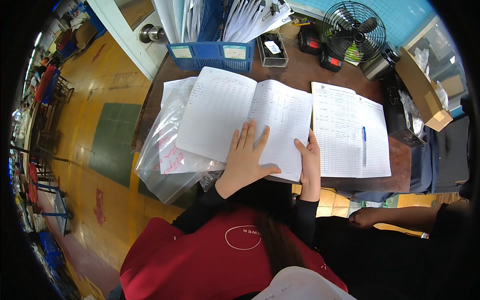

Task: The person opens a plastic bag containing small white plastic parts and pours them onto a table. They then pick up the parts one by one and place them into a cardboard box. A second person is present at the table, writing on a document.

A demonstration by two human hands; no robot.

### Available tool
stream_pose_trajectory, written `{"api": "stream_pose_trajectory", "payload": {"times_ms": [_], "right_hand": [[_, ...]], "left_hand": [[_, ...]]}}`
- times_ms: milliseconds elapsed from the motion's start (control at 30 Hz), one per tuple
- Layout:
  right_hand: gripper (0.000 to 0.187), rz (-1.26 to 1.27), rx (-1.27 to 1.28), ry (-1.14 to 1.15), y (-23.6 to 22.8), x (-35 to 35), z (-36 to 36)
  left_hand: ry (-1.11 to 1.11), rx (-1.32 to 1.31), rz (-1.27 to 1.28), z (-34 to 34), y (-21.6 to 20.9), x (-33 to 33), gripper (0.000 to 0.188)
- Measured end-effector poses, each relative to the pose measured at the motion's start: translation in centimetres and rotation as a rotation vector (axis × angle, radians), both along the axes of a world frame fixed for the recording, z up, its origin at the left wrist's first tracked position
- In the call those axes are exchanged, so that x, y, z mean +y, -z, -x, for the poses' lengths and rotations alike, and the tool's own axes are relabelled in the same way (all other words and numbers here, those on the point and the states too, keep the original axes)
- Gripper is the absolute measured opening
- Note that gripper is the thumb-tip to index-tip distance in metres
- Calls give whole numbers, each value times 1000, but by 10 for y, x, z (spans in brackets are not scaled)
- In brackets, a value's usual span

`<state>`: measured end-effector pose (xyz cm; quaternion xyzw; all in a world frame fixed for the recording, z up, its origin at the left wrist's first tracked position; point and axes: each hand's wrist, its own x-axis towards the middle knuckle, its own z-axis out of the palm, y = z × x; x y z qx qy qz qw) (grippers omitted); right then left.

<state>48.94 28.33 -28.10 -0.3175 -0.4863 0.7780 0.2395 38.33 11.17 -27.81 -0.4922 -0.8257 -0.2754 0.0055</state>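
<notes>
An open notebook with handwritten columns lies in front of me on the desk. My left hand rests flat across its lower middle, fingers spread over the fold. At the lower right edge, my right hand grips the notebook, thumb on the page and its other fingers partly hidden beneath. Under the notebook's left side is a clear plastic bag around a sheet with red handwriting. Just right of my right hand lies a second open ruled notebook, with a blue pen on its right page.
Along the desk's back stand a blue file rack full of papers, a clear box, a black fan and a metal flask. An open cardboard box is at right. Another person's forearm shows at lower right.
</notes>
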Motion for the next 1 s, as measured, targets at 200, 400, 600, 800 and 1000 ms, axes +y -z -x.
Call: {"api": "stream_pose_trajectory", "payload": {"times_ms": [200,400,600,800,1000], "right_hand": [[60,-92,-68,18,-4,-5,3],[59,-40,-35,63,-3,-5,0],[57,-10,-41,67,-2,-3,0],[59,-15,84,-13,-5,-4,-1],[61,-39,43,5,4,-3,1]], "left_hand": [[0,-326,-82,19,13,-4,98],[-564,-512,-862,31,-1,-31,74],[-180,165,-1088,-1,-26,-31,79],[57,-154,-179,-9,-8,12,101],[3,-324,-151,15,1,8,98]]}}
